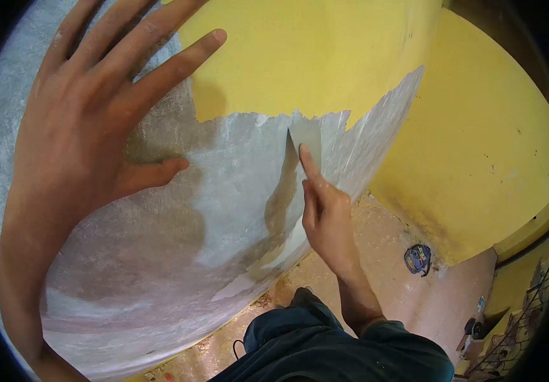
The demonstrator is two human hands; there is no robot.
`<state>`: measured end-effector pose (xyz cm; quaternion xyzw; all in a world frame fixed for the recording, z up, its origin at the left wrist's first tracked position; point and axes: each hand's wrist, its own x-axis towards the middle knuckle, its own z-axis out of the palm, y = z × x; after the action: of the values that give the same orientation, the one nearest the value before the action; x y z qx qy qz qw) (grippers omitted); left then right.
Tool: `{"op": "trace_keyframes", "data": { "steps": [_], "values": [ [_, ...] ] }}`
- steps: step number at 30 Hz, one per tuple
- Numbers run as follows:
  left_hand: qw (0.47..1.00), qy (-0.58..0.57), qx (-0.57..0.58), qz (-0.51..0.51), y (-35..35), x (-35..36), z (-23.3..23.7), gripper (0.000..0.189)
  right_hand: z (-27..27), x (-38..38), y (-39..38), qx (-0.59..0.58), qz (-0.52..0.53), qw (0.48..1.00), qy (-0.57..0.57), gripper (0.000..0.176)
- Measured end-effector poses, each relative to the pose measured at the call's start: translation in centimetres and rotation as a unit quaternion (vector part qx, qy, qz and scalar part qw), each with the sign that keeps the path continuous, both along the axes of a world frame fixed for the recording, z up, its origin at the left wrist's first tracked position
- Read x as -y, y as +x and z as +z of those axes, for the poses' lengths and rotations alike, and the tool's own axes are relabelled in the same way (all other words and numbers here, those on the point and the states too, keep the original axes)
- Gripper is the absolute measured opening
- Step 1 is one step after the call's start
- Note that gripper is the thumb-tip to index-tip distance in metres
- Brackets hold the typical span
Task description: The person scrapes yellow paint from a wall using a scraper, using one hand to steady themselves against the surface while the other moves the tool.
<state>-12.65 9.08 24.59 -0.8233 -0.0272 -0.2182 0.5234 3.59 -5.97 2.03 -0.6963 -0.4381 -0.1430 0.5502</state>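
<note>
The left hand point(87, 127) lies flat on the grey, scraped wall point(179, 254), fingers spread wide. Further right, the right hand point(326, 223) closes its fingers around a scraper point(307, 135), its blade pressed to the wall just under the yellow paint point(312, 57). On the floor point(376, 274) beyond lies a small blue thing point(418, 259), perhaps a tape measure.

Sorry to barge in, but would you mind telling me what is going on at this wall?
A person is working on a wall. Their left hand rests flat, fingers spread, on the grey patch. Their right hand holds a scraper, its blade set against the wall at the ragged edge where the grey meets the yellow paint. Yellow covers the wall above and to the right. A small blue object lies on the floor near the corner.
</note>
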Motion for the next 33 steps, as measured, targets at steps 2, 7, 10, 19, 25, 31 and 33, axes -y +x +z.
{"op": "trace_keyframes", "data": {
  "steps": [2, 7, 10, 19, 25, 31, 33],
  "values": [
    [1.0, 0.002, -0.006, -0.006, 0.1, 0.0, -0.1, 0.097, 1.3, -0.2, 0.5, -0.009, 0.001, 1.0, 0.005, 0.062],
    [1.0, 0.006, -0.008, -0.007, 0.0, 0.3, 0.0, 0.096, -0.3, 0.1, 0.1, 0.008, -0.001, 1.0, -0.008, 0.063],
    [1.0, 0.007, -0.006, -0.004, -0.6, -0.4, -0.2, 0.096, 0.0, -0.3, 0.3, -0.011, 0.008, 1.0, -0.001, 0.064],
    [1.0, 0.006, -0.007, -0.002, -0.8, -0.7, -0.5, 0.095, 0.0, -0.5, -0.1, 0.001, 0.013, 1.0, 0.012, 0.064],
    [1.0, 0.005, -0.012, -0.012, -0.8, -1.0, -0.5, 0.095, 0.5, -0.1, -0.2, 0.016, -0.008, 1.0, 0.017, 0.065],
    [1.0, 0.009, -0.014, -0.019, -0.8, -1.2, -0.6, 0.094, 1.7, -0.8, 0.6, 0.019, -0.023, 0.999, 0.017, 0.065],
    [0.999, 0.009, -0.018, -0.025, -0.5, -0.8, -0.5, 0.094, 1.7, -0.6, 0.3, 0.016, -0.025, 0.999, 0.014, 0.065]
  ]
}}
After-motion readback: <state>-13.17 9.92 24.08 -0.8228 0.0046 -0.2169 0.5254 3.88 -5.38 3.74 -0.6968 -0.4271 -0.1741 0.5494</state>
